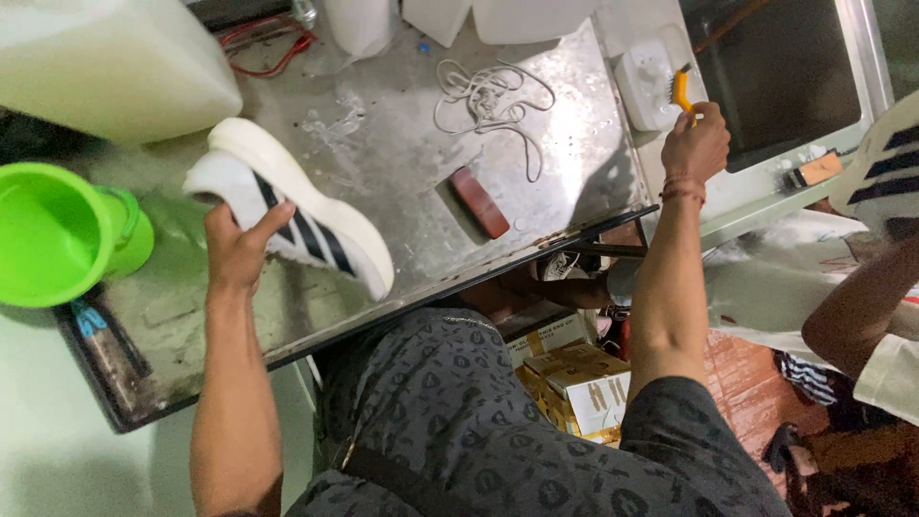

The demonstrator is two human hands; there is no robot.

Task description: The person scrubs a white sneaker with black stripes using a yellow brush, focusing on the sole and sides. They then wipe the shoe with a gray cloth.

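My left hand [235, 247] grips a white sneaker [287, 201] with black stripes, held on its side over the wet metal table [402, 153]. My right hand [697, 144] reaches to the table's far right corner and holds a small brush with an orange handle [680, 91]. The brush's bristles rest on a white soap dish or container [646, 81]. White shoelaces [493, 91] lie loose on the table between the two hands. A dark red bar [479, 201] lies near the table's front edge.
A green plastic jug [62, 235] stands at the left, a large white canister [105, 62] behind it. Cardboard boxes [574, 373] sit under the table. Another person's arm [857, 316] and striped sleeve are at the right. A dark sink basin [775, 77] lies past the table.
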